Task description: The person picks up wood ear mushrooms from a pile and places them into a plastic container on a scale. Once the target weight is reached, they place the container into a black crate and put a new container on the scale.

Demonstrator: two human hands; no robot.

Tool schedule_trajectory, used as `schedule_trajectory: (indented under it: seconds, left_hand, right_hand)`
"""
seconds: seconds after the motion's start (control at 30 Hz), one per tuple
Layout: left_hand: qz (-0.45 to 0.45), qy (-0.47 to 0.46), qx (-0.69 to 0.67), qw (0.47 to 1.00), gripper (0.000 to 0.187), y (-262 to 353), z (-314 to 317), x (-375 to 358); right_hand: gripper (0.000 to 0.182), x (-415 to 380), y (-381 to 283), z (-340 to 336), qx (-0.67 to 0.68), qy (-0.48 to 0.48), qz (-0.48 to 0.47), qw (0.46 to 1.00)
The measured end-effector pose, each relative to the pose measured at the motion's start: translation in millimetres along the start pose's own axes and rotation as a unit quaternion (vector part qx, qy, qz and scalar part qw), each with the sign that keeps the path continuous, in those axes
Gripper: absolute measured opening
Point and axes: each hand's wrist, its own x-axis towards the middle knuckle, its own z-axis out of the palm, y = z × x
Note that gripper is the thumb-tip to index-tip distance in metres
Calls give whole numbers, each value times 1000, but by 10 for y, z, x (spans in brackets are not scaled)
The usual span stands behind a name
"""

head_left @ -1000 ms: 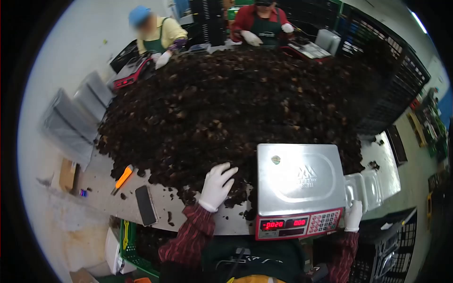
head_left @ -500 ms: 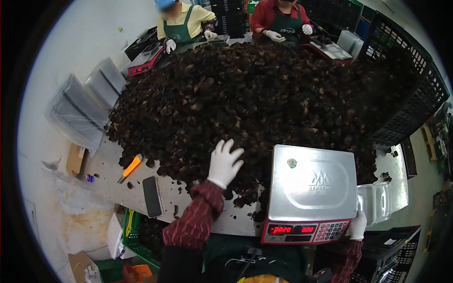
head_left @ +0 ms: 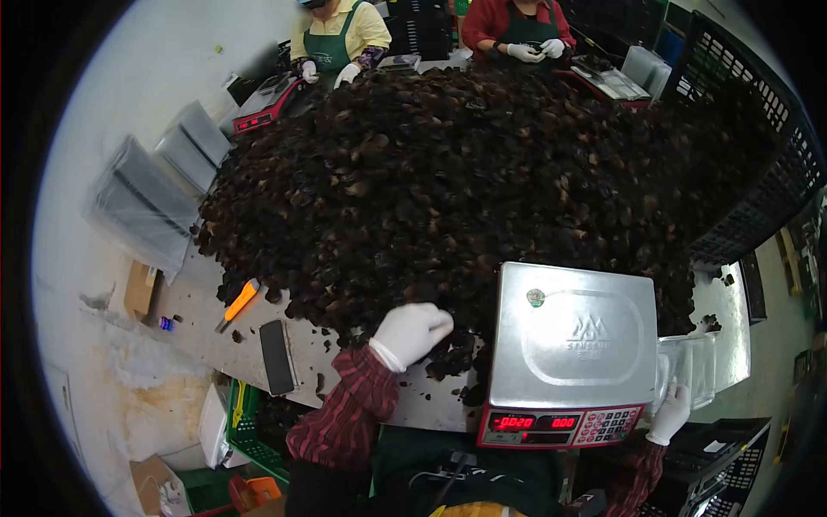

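Observation:
A large heap of dark brown, fungus-like pieces [head_left: 448, 181] covers the table. At its near edge my left hand [head_left: 413, 334], in a white glove, has its fingers curled together; what they hold, if anything, is hidden. To the right stands a red scale with a bare silver plate [head_left: 573, 336], its display showing -0.020 and 0.00. Beside the scale's lower right corner, my gloved right hand [head_left: 671, 414] touches the clear plastic trays [head_left: 689, 366] with its fingers bent; its grip is not clear.
A phone [head_left: 276, 358] and an orange cutter [head_left: 239, 302] lie at the left. Stacked clear containers [head_left: 142, 207] line the left edge. A black crate [head_left: 758, 155] leans at the right. Two co-workers [head_left: 332, 43] [head_left: 521, 30] stand across the table.
My left hand has moved down and its spread fingers have closed. My right hand has moved right, from the scale's side to the clear trays. The co-workers' hands have shifted.

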Motion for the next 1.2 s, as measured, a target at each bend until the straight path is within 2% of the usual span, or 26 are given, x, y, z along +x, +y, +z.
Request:
schedule_trajectory:
  seconds: [0.07, 0.1, 0.13, 0.17, 0.23, 0.3, 0.33, 0.43, 0.47, 0.5, 0.53, 0.57, 0.63, 0.7, 0.73, 0.77, 0.87, 0.93, 1.0, 1.03, 1.07, 1.1, 1.13, 1.17, 1.2]
  left_hand:
    - [-13, 85, 20, 996, 14, 22, -67, 287]
    - [-16, 119, 61, 991, 14, -2, -79, 462]
    - [-4, 161, 37, 986, 21, -101, -56, 623]
    - [5, 229, 61, 972, 25, -137, -5, 725]
    - [22, 268, 152, 951, 23, -395, 233, 839]
    - [32, 204, 113, 972, 23, -556, 396, 730]
    - [37, 221, 104, 969, 19, -512, 407, 641]
    - [39, 206, 98, 973, 16, -382, 430, 291]
    - [46, 188, 99, 976, 16, -327, 412, 181]
    - [53, 172, 100, 979, 15, -269, 370, 87]
    - [54, 107, 109, 987, 13, -230, 284, 9]
    - [82, 61, 90, 991, 12, 4, 63, -77]
    - [32, -10, 37, 999, 11, 147, -115, -42]
    - [85, 69, 111, 988, 11, 69, -115, 216]
    - [89, 100, 103, 986, 11, -61, -47, 413]
    - [61, 100, 111, 987, 12, -161, 8, 611]
    - [-8, 78, 215, 974, 20, -528, 311, 1119]
    - [-14, 32, 235, 971, 22, -625, 361, 1248]
    - [-15, 9, 257, 966, 21, -590, 334, 1346]
    - [-1, 39, 210, 977, 17, -445, 208, 1349]
    - [12, 69, 163, 984, 14, -369, 137, 1365]
    - [13, 67, 164, 984, 14, -368, 142, 1431]
    - [83, 104, 186, 974, 12, -369, 163, 1522]
    - [152, 140, 205, 957, 9, -373, 196, 1613]
    - [146, 105, 237, 955, 8, -424, 284, 1711]
  right_hand:
    - [23, -4, -98, -94, 1, 128, -8, 992]
    - [23, -1, -131, -133, -1, 128, -7, 992]
    - [20, 6, -162, -171, 13, 148, -28, 989]
    - [17, 1, -202, -214, 28, 168, -48, 984]
    - [10, -67, -379, -301, 48, 135, -32, 989]
    - [9, -120, -648, -338, 59, 56, -224, 971]
    - [13, -125, -791, -350, 9, 35, -301, 953]
    - [21, -176, -1170, -409, 9, -119, -379, 918]
    - [21, -177, -1236, -408, 10, -120, -379, 917]
    - [27, -179, -1288, -402, -13, -184, -376, 908]
    - [34, -176, -1343, -404, -37, -247, -372, 894]
    - [34, -163, -1423, -457, -37, -248, -373, 893]
    - [44, -134, -1545, -583, 100, -254, -298, 915]
    - [42, -171, -1380, -542, 122, -220, -275, 928]
    - [37, -179, -1341, -532, 132, -188, -229, 946]
    - [33, -181, -1311, -524, 140, -154, -182, 961]
    - [19, -174, -1245, -483, 170, -115, -187, 961]
    - [14, -190, -1150, -439, 175, -89, -194, 961]
    - [7, -218, -998, -410, 180, -97, -100, 974]
    - [7, -213, -1003, -419, 179, -95, -97, 974]
    - [14, -212, -1027, -435, 230, -76, -47, 969]
    - [23, -209, -1039, -437, 280, -57, 2, 958]
    - [24, -210, -983, -399, 282, -36, 43, 958]
    - [24, -193, -968, -376, 282, -37, 43, 958]
    - [25, -170, -959, -356, 263, -5, 29, 964]
